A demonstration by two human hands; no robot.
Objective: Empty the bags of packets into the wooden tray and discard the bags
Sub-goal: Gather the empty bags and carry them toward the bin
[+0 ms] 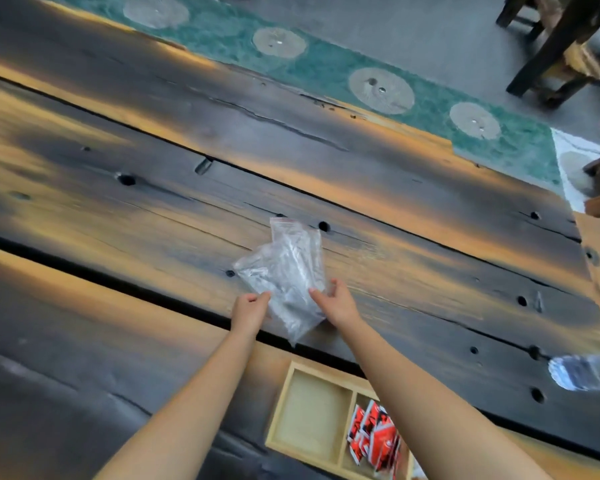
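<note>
Clear plastic bags [288,275], empty and crumpled, lie in a small pile on the dark plank table. My left hand [252,308] pinches the pile's left edge. My right hand [338,301] holds its right side with the fingers on the plastic. Near the bottom edge sits the wooden tray [281,407]. Its left compartment holds nothing, and the one to its right holds several red and white packets [373,434]. My right forearm crosses over part of the tray.
A clear plastic bottle [584,372] lies at the right edge of the table. Past the table's far edge runs a green strip with round wooden discs [381,90]. Dark wooden chairs [561,46] stand on the floor at the top right.
</note>
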